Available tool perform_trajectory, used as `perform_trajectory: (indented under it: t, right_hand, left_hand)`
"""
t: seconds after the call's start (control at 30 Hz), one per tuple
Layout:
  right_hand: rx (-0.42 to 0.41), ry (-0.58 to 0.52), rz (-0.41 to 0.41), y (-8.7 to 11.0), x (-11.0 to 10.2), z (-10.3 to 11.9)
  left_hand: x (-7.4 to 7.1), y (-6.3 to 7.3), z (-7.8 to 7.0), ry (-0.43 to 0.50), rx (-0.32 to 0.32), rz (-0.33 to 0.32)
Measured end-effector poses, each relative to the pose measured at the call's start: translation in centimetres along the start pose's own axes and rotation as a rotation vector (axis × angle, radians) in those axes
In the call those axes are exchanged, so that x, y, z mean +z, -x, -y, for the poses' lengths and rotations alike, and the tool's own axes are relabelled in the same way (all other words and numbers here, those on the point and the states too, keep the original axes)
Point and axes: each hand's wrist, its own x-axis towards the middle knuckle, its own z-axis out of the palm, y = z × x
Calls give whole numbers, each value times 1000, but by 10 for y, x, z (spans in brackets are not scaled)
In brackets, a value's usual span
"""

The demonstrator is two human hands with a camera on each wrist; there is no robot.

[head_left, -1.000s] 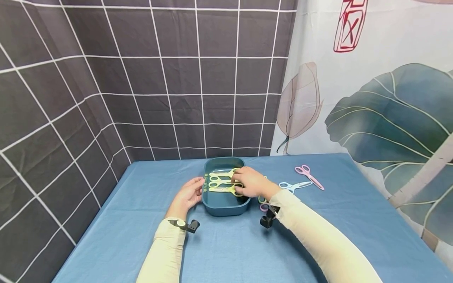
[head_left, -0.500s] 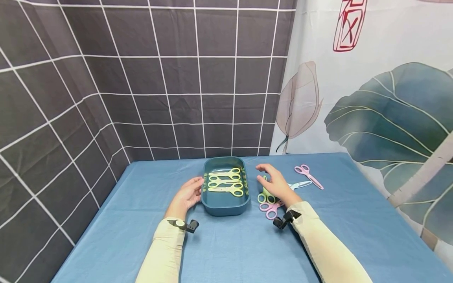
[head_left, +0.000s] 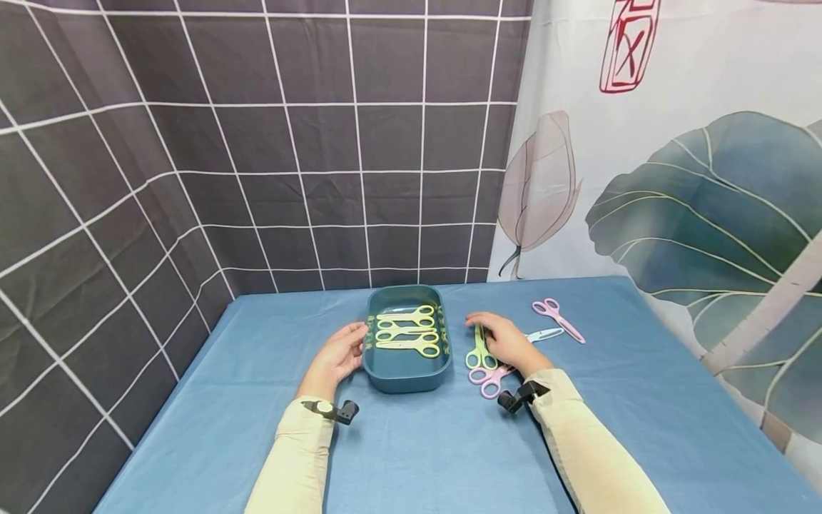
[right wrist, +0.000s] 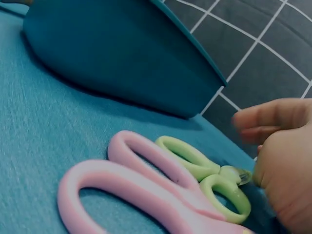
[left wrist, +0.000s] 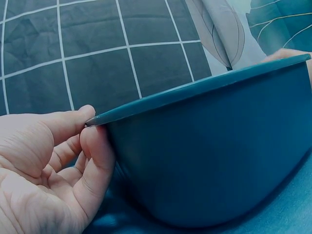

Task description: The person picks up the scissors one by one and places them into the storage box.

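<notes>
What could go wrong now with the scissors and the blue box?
The right hand might get poked: it is right by the blade end of the loose green scissors. Picking those up could also drag the nearer pink scissors, because the two pairs lie so close together. And the left hand pinches the rim of the blue box, so a sudden tug might make the scissors inside it slide around.

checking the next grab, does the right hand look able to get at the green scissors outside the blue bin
Likely yes: the right hand is beside the green scissors, near their blade end, and nothing visible covers their handles.
</notes>
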Motion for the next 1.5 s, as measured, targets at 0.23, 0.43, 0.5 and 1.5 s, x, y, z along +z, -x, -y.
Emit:
perform_trajectory:
  t: [0.23, 0.43, 0.5, 1.5]
  right_hand:
    - [-8, 86, 145, 3, 0, 0]
    - [34, 133, 117, 5, -1, 0]
    - [46, 164, 115, 6, -1, 1]
    - [162, 253, -59, 14, -4, 1]
  left_hand:
    - [0, 0, -1, 24, -16, 0]
    - [2, 1, -1, 41, -6, 6]
    - [3, 2, -1, 46, -8, -4]
    - [1, 1, 0, 11, -19, -18]
